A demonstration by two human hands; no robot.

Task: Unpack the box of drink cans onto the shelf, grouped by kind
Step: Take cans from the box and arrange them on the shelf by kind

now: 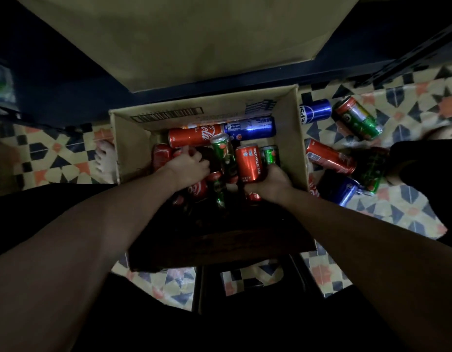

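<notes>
Red, green and blue aluminium drink cans lie jumbled in the open brown cardboard box (133, 138) on the patterned tiled floor (410, 214), with more loose on the tiles to its right. The left hand (188, 165) curls over a red cola can (162, 154), grip unclear, while the right hand (269, 185) is wrapped around an upright red can (247, 162). This looks like picking-out: next, lift the reds clear without snagging the neighbouring green can (223, 151), then up to the shelf.

Patterned tile floor (410, 214), dim light. Open cardboard box (129, 148) sits on it. Right of box, loose cans lying on sides on tiles: blue Pepsi can (315, 111), green can (357, 118), red can (330, 156), second blue can (340, 190).
</notes>
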